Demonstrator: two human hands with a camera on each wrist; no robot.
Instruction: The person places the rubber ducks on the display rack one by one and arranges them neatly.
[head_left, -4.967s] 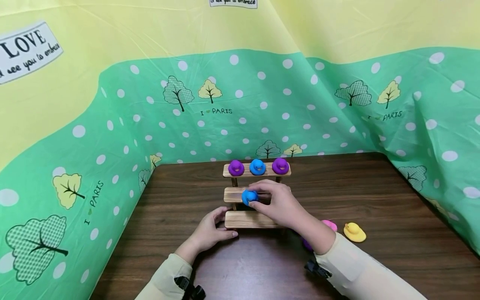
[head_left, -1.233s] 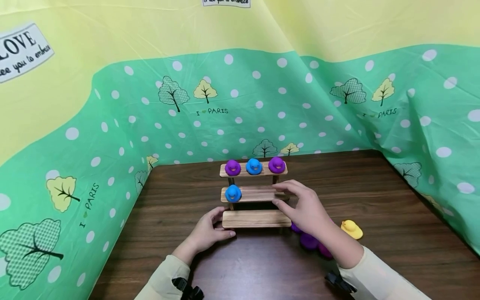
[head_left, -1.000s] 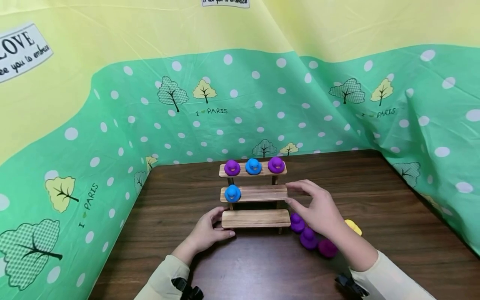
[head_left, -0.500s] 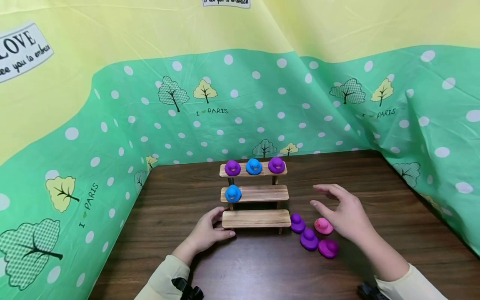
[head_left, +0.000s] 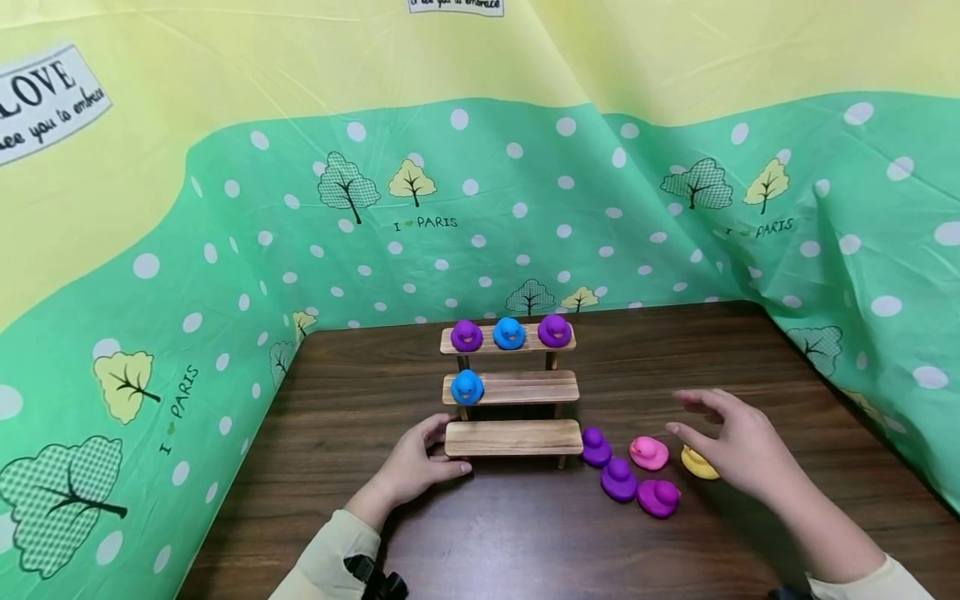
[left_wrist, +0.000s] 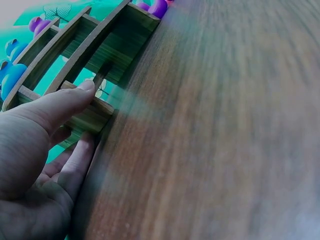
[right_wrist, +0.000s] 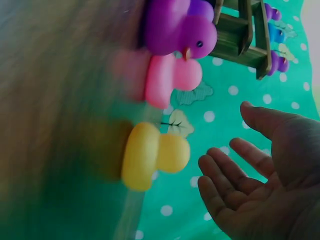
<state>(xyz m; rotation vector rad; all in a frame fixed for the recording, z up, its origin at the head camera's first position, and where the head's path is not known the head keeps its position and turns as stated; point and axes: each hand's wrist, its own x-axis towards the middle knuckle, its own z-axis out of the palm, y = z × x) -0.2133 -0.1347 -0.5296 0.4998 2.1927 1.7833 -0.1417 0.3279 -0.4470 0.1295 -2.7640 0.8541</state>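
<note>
A three-tier wooden display stand (head_left: 517, 437) stands on the table. Its top step carries two purple ducks and one blue duck (head_left: 509, 333); another blue duck (head_left: 467, 387) sits at the left end of the middle step. My left hand (head_left: 412, 467) holds the stand's lower left end, with thumb (left_wrist: 75, 102) and fingers around a wooden piece in the left wrist view. My right hand (head_left: 746, 442) hovers by the yellow duck (head_left: 699, 462), partly covering it in the head view. Its fingers are loosely spread and hold nothing; the right wrist view shows a gap to the yellow duck (right_wrist: 150, 155).
Right of the stand lie a pink duck (head_left: 648, 452) and several purple ones, the nearest purple duck (head_left: 596, 447) close to the bottom step. A green and yellow printed cloth (head_left: 480, 208) walls off the table's back and sides.
The right hand set a blue duck on the middle step's left end, released it, then moved right past the pink duck to the yellow one. The left hand stays on the stand.
</note>
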